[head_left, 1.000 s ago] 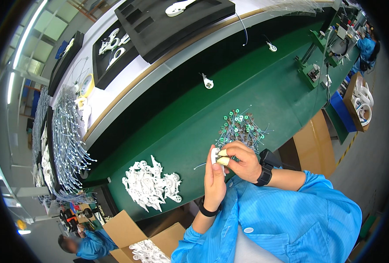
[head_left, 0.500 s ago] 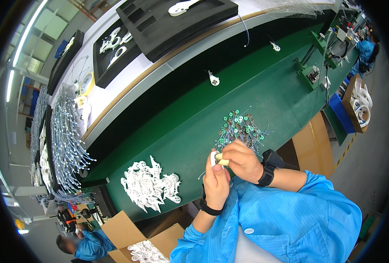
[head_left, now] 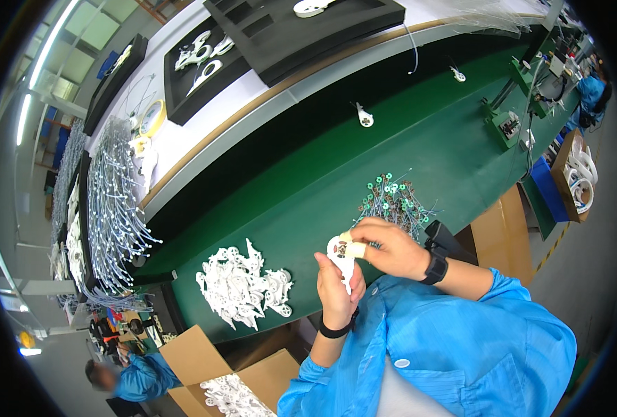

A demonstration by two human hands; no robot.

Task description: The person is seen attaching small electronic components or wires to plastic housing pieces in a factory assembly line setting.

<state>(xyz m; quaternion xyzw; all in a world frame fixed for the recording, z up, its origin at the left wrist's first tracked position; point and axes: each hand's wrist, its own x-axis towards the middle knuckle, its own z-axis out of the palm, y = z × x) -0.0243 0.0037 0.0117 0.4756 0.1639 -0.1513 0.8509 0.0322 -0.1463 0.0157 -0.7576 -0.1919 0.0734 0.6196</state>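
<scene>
My left hand (head_left: 336, 297) is closed around the narrow end of a white plastic housing (head_left: 345, 267), its round end tilted up towards me. Set in that round end is a small brown, cross-shaped coil core (head_left: 341, 248). My right hand (head_left: 390, 251), with pale yellow finger cots on its fingertips, pinches the rim of the housing beside the core. Behind my right hand lies a pile of wired coil parts (head_left: 392, 201) with green and brown ends. To the left sits a heap of white plastic housings (head_left: 242, 285).
Two single housings (head_left: 365, 118) lie farther back on the green bench (head_left: 288, 215). Above it, a shelf holds black foam trays (head_left: 315, 42) and hanging bundles of wires (head_left: 114, 208). A green bench press (head_left: 506, 125) stands right. Cardboard boxes (head_left: 194, 351) stand below; co-workers sit beyond.
The housing has turned so its round face with the core shows. My right fingers have shifted to its upper rim. The whole view has swung slightly, moving the bench to the right.
</scene>
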